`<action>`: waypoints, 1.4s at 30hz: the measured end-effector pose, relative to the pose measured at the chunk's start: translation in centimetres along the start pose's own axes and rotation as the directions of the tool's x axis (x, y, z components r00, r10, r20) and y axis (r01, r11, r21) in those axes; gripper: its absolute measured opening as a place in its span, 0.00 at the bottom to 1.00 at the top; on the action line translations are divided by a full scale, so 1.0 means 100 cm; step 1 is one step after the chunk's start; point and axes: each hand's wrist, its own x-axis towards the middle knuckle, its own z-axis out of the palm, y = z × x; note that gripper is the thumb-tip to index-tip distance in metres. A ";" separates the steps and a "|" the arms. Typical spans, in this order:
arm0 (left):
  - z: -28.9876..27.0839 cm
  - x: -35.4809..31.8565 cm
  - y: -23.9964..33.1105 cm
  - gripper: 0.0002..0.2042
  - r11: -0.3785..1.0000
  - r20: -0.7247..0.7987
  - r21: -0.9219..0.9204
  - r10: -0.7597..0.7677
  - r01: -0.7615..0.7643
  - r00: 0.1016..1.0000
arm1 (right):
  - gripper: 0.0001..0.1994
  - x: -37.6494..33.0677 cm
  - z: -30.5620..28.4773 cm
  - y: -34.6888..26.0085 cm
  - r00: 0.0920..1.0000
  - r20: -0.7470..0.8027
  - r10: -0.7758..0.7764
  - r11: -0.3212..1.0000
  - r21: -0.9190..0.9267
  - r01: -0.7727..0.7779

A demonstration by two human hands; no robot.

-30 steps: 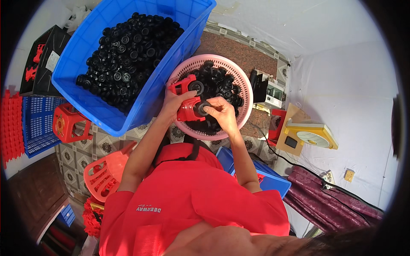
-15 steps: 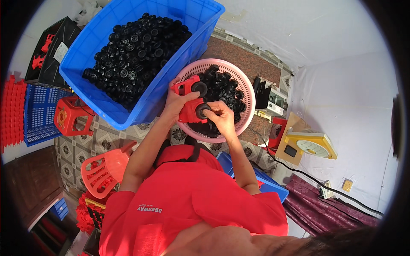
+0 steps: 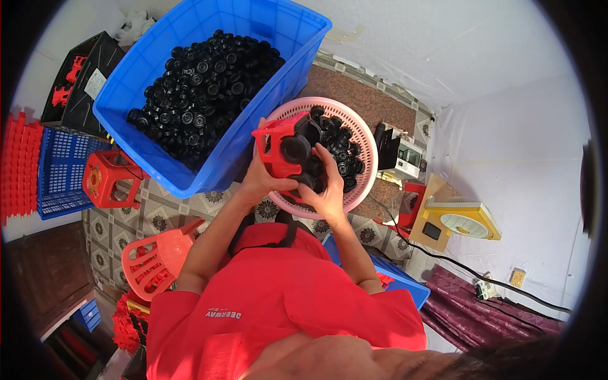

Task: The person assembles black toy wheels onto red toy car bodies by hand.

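A red plastic toy vehicle body (image 3: 276, 138) with black wheels is tilted over the pink basket. My left hand (image 3: 261, 180) grips its left and near side, with the thumb along the lower edge. One black wheel (image 3: 295, 149) sits on the side facing me. My right hand (image 3: 328, 191) closes on the toy's right end, fingers round a dark part beside another wheel; its fingertips are partly hidden. Below lies the round pink basket (image 3: 369, 145), which holds many black toy wheels (image 3: 342, 149).
A large blue bin (image 3: 206, 166) heaped with black wheels (image 3: 196, 88) stands at the upper left, against the basket. Left are a red stool (image 3: 104, 177), a red chair (image 3: 155, 256) and a blue crate (image 3: 63, 171). A yellow fan (image 3: 465, 221) and a black cable (image 3: 456, 259) are right.
The toy has been turned and lifted, so its other side and end face me. My right hand has shifted from pinching a wheel to gripping the toy's right end.
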 end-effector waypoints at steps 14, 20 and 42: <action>-0.144 0.006 0.188 0.24 0.873 -0.320 -0.195 0.375 -0.448 0.870 | 0.18 -0.005 0.013 0.024 0.944 0.103 0.313 0.907 0.265 -0.329; -0.393 0.061 0.386 0.51 0.826 -0.826 -0.119 0.226 -0.551 0.517 | 0.14 -0.070 0.028 0.046 0.844 0.133 0.520 0.794 0.288 -0.535; 0.081 -0.141 -0.106 0.28 0.447 0.509 0.553 -0.849 0.703 0.140 | 0.06 -0.523 -0.078 0.263 -0.340 -0.780 0.525 0.667 0.626 -0.405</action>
